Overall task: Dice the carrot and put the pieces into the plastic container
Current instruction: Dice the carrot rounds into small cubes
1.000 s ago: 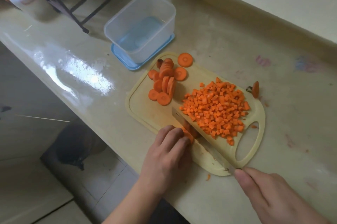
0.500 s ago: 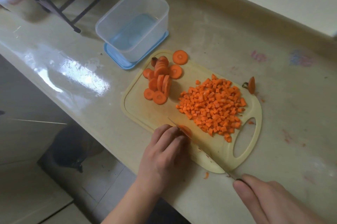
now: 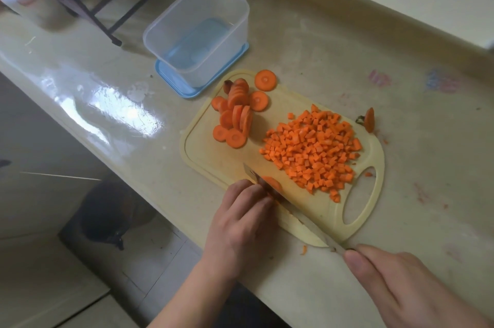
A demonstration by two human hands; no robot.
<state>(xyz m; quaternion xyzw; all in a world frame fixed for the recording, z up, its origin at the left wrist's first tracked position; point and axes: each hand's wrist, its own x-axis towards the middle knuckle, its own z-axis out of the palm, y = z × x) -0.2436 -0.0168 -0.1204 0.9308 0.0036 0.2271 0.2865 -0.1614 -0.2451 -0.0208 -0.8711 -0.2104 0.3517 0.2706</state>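
Fingers (image 3: 251,194) of left hand (image 3: 240,226) curled on carrot slice (image 3: 272,183), right hand (image 3: 401,282) gripping knife (image 3: 294,212).

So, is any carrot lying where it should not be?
Yes. A carrot end piece lies on the counter just beyond the cutting board, and a small carrot scrap sits off its near edge.
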